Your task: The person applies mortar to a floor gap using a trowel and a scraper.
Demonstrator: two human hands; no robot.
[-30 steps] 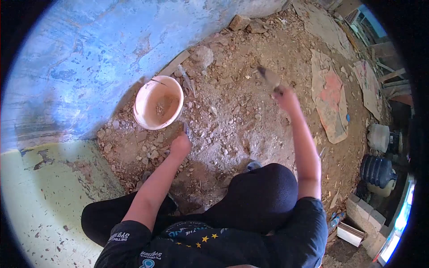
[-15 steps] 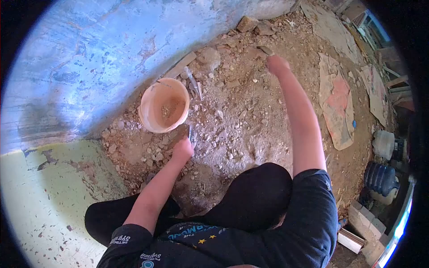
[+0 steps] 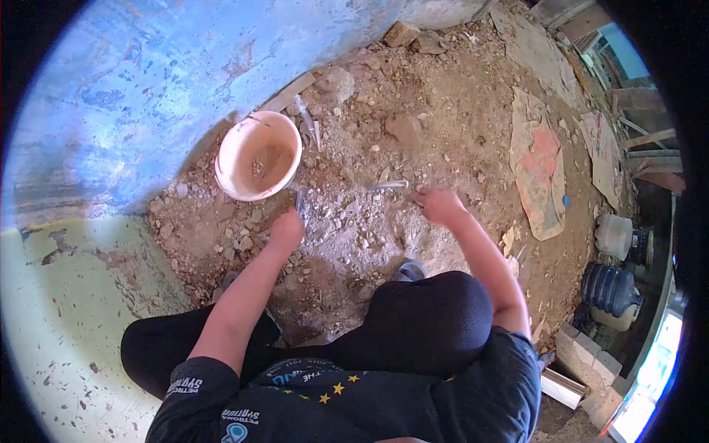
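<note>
My left hand (image 3: 286, 229) is closed around a short tool with a narrow metal part (image 3: 299, 201), just below the bucket. My right hand (image 3: 441, 205) is closed, low over the rubble in front of my knee. A trowel-like tool with a shiny metal blade (image 3: 388, 184) points left from its fingers; the handle is mostly hidden. Both tools are over loose soil and stone chips (image 3: 347, 221). A pale plastic bucket (image 3: 229, 159) stands tilted towards me near the wall, with some dirt at its bottom. Beside it lies a clear plastic piece (image 3: 309, 122).
A peeling blue wall (image 3: 148, 96) runs along the left, above a pale green surface (image 3: 74, 295). Larger stones (image 3: 402, 34) lie at the back. Flattened cardboard (image 3: 539, 162), water jugs (image 3: 611, 286) and blocks (image 3: 591, 354) are at the right.
My right hand has come back from the far rubble towards my knee, bringing its tool closer to the middle. My left hand stays near the bucket. The view has shifted slightly.
</note>
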